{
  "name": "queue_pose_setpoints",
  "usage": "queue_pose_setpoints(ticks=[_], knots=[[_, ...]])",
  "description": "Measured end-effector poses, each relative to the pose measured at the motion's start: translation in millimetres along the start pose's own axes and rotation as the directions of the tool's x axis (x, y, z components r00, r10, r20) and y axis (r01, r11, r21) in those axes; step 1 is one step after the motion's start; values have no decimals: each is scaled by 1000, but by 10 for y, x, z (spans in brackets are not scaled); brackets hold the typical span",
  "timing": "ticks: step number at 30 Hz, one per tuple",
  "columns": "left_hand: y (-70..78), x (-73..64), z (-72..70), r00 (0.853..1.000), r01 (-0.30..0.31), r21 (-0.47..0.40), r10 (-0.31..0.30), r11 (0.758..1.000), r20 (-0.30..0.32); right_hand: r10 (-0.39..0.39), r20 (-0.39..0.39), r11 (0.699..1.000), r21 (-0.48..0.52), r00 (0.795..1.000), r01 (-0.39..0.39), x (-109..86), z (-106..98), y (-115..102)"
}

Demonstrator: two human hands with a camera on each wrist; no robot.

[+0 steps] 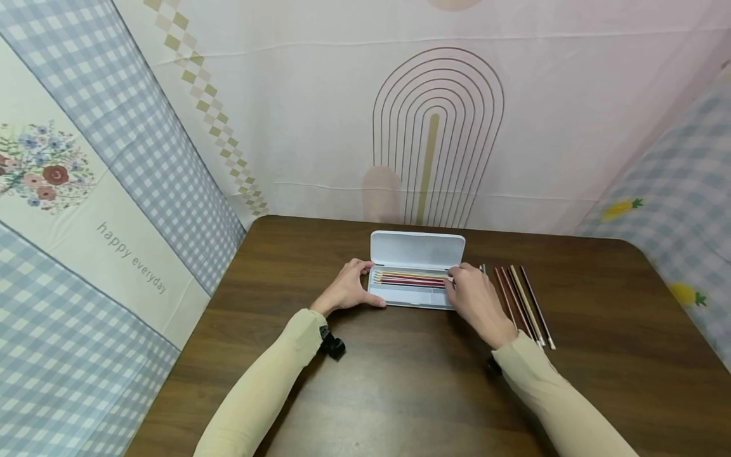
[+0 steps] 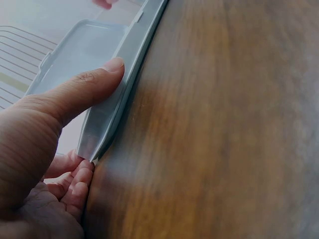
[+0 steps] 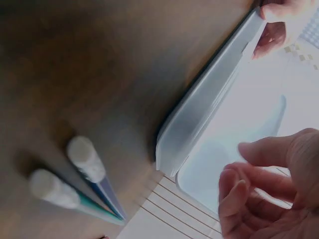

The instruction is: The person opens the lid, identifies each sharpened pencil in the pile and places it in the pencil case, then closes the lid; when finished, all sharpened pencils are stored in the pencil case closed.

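A white pencil case (image 1: 408,296) lies on the table with its lid (image 1: 418,249) raised at the back. Several pencils (image 1: 408,278), with yellow and dark red ones among them, lie side by side inside it. My left hand (image 1: 348,287) grips the case's left end, its thumb (image 2: 92,87) along the front wall and its other fingers curled at the end. Over the right end is my right hand (image 1: 475,297). Its fingers (image 3: 256,181) are loosely bent, and no object shows between them in the right wrist view. In the head view this hand hides part of the case's right end.
Right of the case, several loose pencils (image 1: 531,304) lie on the brown table (image 1: 365,393). Closer to the right hand are a blue pencil (image 3: 107,194) and a green pencil (image 3: 89,204) with white ends. A patterned cloth (image 1: 308,114) hangs behind the table.
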State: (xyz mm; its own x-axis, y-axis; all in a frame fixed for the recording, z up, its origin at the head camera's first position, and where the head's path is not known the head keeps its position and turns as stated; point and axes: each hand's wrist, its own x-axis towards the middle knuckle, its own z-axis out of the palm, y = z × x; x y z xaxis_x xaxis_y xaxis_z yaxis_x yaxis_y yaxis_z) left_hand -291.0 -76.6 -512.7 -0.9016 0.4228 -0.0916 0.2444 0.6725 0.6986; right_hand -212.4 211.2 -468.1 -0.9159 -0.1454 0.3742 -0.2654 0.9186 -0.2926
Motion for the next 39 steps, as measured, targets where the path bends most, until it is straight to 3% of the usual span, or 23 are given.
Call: queue_pose_setpoints(ticks=[8, 15, 29, 31, 38, 39], knots=[[-21, -2, -1, 1000, -5, -7, 5, 1000, -4, 137, 36, 991, 5, 990, -137, -175, -90, 16], [-13, -9, -1, 1000, -8, -10, 8, 1000, -7, 241, 105, 970, 3, 965, -243, -287, -144, 111], [2, -16, -9, 1000, -1, -7, 1, 1000, 2, 305, 189, 951, -14, 933, -308, -352, -127, 298], [6, -12, -11, 1000, -1, -8, 1, 1000, 3, 302, 193, 952, -8, 934, -306, -342, -90, 366], [12, 5, -6, 1000, -3, -6, 3, 1000, 4, 280, 181, 960, -25, 943, -280, -320, 416, 958], [9, 7, -4, 1000, -5, -6, 5, 1000, 4, 278, 187, 960, -18, 942, -280, -316, 417, 970]])
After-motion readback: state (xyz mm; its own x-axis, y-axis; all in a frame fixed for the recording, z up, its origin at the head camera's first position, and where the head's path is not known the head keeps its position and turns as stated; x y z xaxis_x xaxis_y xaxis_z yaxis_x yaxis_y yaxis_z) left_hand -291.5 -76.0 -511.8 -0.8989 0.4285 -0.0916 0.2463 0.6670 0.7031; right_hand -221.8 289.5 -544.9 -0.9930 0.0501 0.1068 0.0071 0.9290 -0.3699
